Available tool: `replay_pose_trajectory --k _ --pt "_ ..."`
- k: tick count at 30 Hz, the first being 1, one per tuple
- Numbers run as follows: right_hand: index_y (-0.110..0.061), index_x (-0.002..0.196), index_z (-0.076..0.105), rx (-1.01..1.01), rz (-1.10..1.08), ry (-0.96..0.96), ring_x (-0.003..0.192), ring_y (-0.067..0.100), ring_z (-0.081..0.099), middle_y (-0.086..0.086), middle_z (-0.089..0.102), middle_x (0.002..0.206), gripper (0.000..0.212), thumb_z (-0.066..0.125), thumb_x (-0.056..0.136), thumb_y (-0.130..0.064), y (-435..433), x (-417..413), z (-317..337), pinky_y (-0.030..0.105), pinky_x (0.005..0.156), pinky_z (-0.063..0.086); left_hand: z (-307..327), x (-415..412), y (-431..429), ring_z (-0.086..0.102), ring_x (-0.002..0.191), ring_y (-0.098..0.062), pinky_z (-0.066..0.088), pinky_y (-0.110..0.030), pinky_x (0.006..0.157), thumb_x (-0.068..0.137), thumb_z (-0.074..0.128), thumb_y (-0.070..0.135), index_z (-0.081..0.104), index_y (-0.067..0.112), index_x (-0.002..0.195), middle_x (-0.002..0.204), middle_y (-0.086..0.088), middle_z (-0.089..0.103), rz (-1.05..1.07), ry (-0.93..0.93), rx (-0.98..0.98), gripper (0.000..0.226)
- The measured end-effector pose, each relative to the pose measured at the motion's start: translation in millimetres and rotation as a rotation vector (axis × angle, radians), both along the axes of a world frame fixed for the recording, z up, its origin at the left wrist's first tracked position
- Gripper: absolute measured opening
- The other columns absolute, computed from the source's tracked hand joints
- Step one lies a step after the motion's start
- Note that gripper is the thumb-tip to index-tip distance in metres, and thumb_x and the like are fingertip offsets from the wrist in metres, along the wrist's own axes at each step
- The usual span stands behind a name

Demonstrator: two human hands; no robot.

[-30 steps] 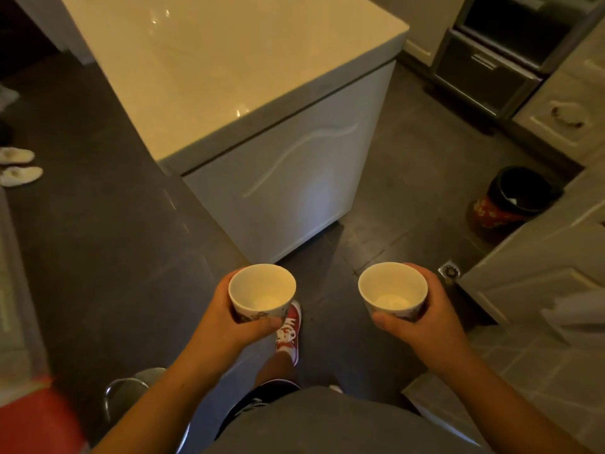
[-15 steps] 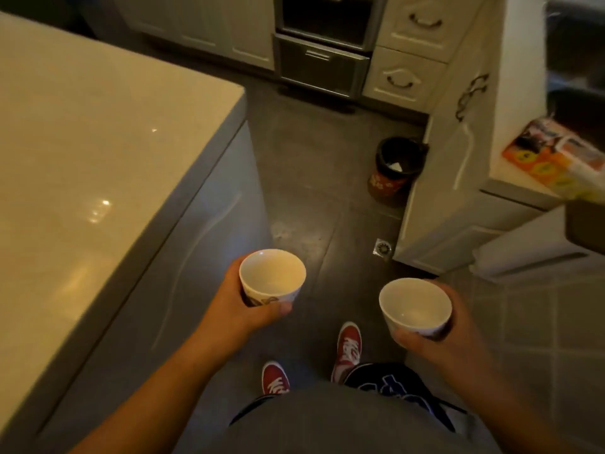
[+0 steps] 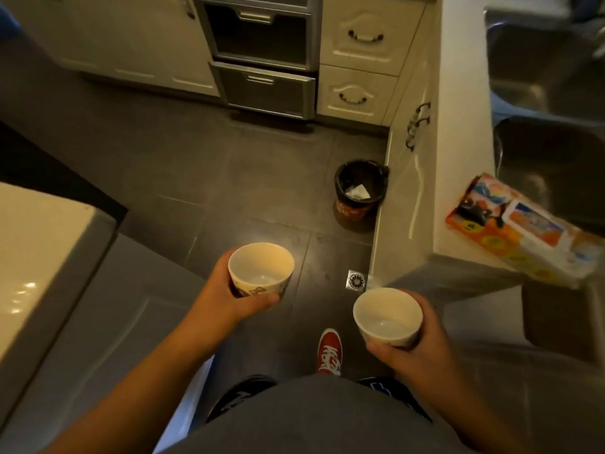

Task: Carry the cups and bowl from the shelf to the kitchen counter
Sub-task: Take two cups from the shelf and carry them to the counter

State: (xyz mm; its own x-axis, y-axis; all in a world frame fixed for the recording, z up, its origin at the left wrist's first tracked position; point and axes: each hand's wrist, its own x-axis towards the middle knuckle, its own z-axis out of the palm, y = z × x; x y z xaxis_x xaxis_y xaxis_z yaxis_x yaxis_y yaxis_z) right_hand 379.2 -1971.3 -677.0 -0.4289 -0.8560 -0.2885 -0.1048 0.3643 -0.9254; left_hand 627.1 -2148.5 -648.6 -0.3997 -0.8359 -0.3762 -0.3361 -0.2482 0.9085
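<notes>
I hold two empty white cups upright above the dark tiled floor. My left hand (image 3: 226, 298) grips the left cup (image 3: 261, 268), which has a printed pattern low on its side. My right hand (image 3: 414, 347) grips the right cup (image 3: 387, 316), thumb on its near side. The kitchen counter (image 3: 465, 132) runs along the right, its near end just right of the right cup. A steel sink (image 3: 550, 165) is set into it. No bowl or shelf is in view.
A colourful packet (image 3: 520, 227) lies on the counter's near end. A black bin (image 3: 359, 193) stands on the floor against the counter cabinet, a floor drain (image 3: 356, 278) nearer me. The island top (image 3: 36, 257) is at left. Oven drawers (image 3: 266, 57) and cabinets line the far wall.
The view has swung right and moved forward: the island slid off to the left, and the right-hand counter, sink and packet came closer. Both cups stay gripped.
</notes>
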Motion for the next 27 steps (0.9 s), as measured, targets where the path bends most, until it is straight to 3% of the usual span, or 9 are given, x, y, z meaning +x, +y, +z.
replay_pose_trajectory --k 2,5,9,11,13,17,20,23,27 --pt "-0.042 0.119 0.048 -0.008 0.069 0.013 0.104 -0.013 0.056 -0.034 0.059 0.108 0.081 0.091 0.057 -0.012 -38 -15 2 0.001 0.073 0.048 8 -4 -13 0.062 0.104 0.000 0.052 -0.022 0.084 0.060 0.084 0.023 0.045 0.035 0.129 0.121 0.011 0.061 0.047 -0.010 0.003 0.080" --pt "-0.048 0.115 0.046 -0.021 0.164 0.036 0.103 -0.017 0.053 -0.042 0.055 0.105 0.080 0.091 0.057 -0.018 -101 -29 6 0.000 0.073 0.046 17 -2 -33 0.059 0.106 0.003 0.049 -0.014 0.079 0.058 0.080 0.031 0.043 0.039 0.126 0.120 0.017 0.058 0.120 -0.039 -0.010 0.078" --pt "-0.049 0.124 0.043 -0.029 0.255 0.050 0.112 -0.005 0.053 -0.030 0.054 0.118 0.086 0.089 0.053 -0.037 -189 -35 7 0.017 0.086 0.048 13 10 -69 0.056 0.112 -0.005 0.048 -0.013 0.082 0.069 0.080 0.019 0.041 0.029 0.134 0.125 0.009 0.057 0.238 -0.070 -0.019 0.077" --pt "-0.058 0.120 0.040 -0.033 0.299 0.060 0.114 -0.002 0.052 -0.029 0.051 0.121 0.085 0.088 0.052 -0.040 -234 -34 4 0.023 0.089 0.047 6 17 -92 0.055 0.114 -0.010 0.047 -0.016 0.084 0.072 0.080 0.013 0.040 0.027 0.135 0.126 0.007 0.056 0.298 -0.079 -0.022 0.076" --pt "-0.063 0.115 0.039 -0.043 0.341 0.074 0.112 -0.008 0.051 -0.037 0.051 0.116 0.084 0.090 0.053 -0.038 -278 -32 1 0.021 0.087 0.047 -2 22 -120 0.056 0.113 -0.009 0.050 -0.016 0.081 0.072 0.080 0.010 0.039 0.029 0.134 0.125 0.008 0.055 0.344 -0.069 -0.020 0.077" --pt "-0.063 0.114 0.041 -0.034 0.367 0.097 0.104 -0.021 0.049 -0.046 0.050 0.108 0.084 0.083 0.042 -0.057 -353 -34 4 0.015 0.080 0.045 -15 25 -184 0.057 0.110 -0.005 0.054 -0.017 0.077 0.072 0.081 0.007 0.040 0.030 0.133 0.122 0.011 0.055 0.433 -0.034 -0.021 0.077" --pt "-0.058 0.115 0.044 -0.032 0.370 0.102 0.106 -0.014 0.052 -0.040 0.053 0.110 0.083 0.088 0.046 -0.044 -394 -42 12 0.023 0.084 0.049 -19 18 -228 0.058 0.109 -0.004 0.055 -0.018 0.079 0.067 0.086 0.022 0.042 0.039 0.128 0.120 0.017 0.057 0.444 0.006 -0.007 0.078" --pt "-0.036 0.128 0.046 -0.024 0.350 0.120 0.114 0.011 0.055 -0.013 0.056 0.122 0.086 0.091 0.056 -0.019 -425 -55 17 0.043 0.095 0.051 -20 3 -270 0.059 0.110 -0.005 0.055 -0.023 0.082 0.056 0.091 0.037 0.044 0.042 0.124 0.120 0.017 0.059 0.432 0.025 0.007 0.082" --pt "-0.030 0.132 0.044 0.020 0.330 0.136 0.117 0.021 0.053 -0.004 0.054 0.126 0.089 0.091 0.057 -0.016 -460 -79 17 0.050 0.097 0.049 -21 -23 -328 0.059 0.110 -0.007 0.054 -0.018 0.080 0.049 0.086 0.045 0.044 0.038 0.128 0.122 0.013 0.058 0.406 0.024 0.008 0.090"
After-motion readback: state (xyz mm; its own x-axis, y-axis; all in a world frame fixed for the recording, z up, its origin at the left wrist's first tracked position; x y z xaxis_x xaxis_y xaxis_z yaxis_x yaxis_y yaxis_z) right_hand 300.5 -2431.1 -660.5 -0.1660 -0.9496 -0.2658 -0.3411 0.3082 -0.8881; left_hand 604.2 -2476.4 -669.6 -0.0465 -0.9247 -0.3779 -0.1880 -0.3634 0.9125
